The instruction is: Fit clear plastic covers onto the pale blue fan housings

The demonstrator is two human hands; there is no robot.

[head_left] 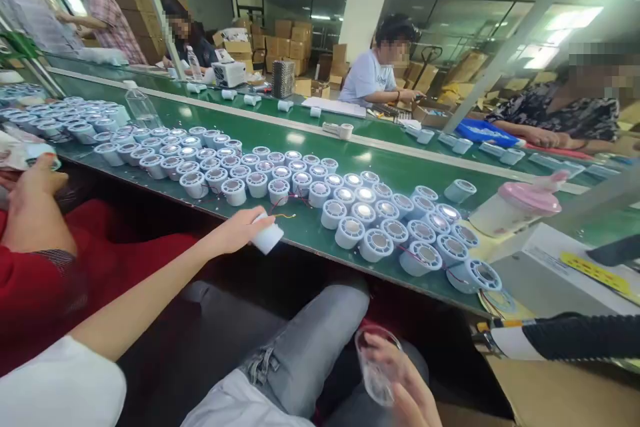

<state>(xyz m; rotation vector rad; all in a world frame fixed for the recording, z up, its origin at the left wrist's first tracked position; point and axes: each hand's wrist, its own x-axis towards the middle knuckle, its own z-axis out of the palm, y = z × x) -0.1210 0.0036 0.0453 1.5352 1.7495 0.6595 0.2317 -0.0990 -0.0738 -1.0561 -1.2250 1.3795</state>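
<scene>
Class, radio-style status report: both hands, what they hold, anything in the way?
Left hand grips white part at edge of green bench. Right hand holds clear cup over lap. Many similar parts crowd the bench.

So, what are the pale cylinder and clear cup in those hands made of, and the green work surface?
Pale cylinder in the left hand: probably molded plastic, smooth and even-colored. Clear cup in the right hand: likely plastic, see-through with shiny highlights, though glass isn't ruled out. Green work surface: glossy, mirroring bright lights; perhaps a plastic or rubber covering, hard to tell.
</scene>
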